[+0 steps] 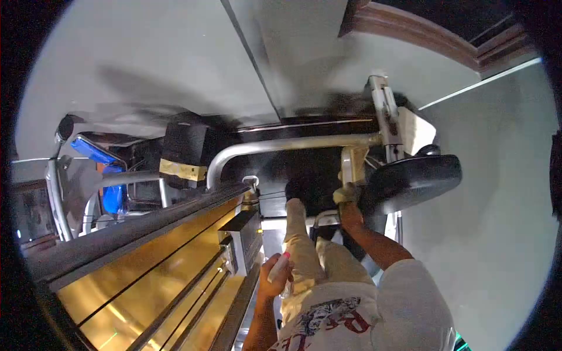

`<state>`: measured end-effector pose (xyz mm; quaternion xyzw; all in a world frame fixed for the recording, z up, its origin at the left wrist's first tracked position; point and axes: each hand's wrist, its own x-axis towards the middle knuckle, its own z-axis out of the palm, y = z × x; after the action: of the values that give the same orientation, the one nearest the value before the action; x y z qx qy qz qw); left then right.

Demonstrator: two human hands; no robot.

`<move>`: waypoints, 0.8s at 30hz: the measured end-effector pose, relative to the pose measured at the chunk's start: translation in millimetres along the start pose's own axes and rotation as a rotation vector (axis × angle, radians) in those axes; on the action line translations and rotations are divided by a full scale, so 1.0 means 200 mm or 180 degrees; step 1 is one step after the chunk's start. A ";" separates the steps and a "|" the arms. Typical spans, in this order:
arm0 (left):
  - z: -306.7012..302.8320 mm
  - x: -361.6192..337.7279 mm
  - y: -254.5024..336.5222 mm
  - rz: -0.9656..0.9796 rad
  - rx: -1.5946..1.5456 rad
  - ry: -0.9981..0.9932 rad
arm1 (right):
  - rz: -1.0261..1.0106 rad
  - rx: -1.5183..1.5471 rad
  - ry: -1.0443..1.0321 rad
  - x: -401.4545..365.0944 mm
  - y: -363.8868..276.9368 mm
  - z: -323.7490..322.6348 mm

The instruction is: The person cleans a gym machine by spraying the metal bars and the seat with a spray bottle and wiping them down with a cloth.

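At the lower middle, my left hand (275,276) is closed round a small pale bottle (279,268) with a pink tip, close to my thigh. My right hand (350,212) reaches forward, its fingers closed on a pale cloth (346,193). The cloth lies against the lower part of a light metal upright (353,167) of the gym machine, just left of a black padded seat (418,180). Fine finger detail is blurred.
On the left runs a machine frame (140,225) with yellow-lit panels and a grey block (241,240). A curved silver tube (281,144) spans ahead. Behind are a black box (184,143), blue pads (112,190) and a pale wall (158,52).
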<state>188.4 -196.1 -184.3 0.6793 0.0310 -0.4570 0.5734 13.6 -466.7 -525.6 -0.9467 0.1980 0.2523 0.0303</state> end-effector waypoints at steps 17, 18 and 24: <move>0.25 -0.11 0.36 0.1108 0.0478 -0.0571 | -0.0872 -0.1577 0.0768 -0.33 0.11 -2.05; 0.24 -0.09 0.32 0.1252 0.0469 -0.0582 | -0.0791 -0.1048 0.1138 -0.36 0.17 -2.10; 0.28 -0.20 0.41 0.1487 0.0287 -0.0636 | 0.0288 0.0543 0.2621 -0.63 0.55 -2.20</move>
<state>178.8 -250.3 -92.8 0.6444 -0.2039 -0.3780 0.6327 76.4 -591.2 -76.1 -0.9529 0.2551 -0.1631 0.0159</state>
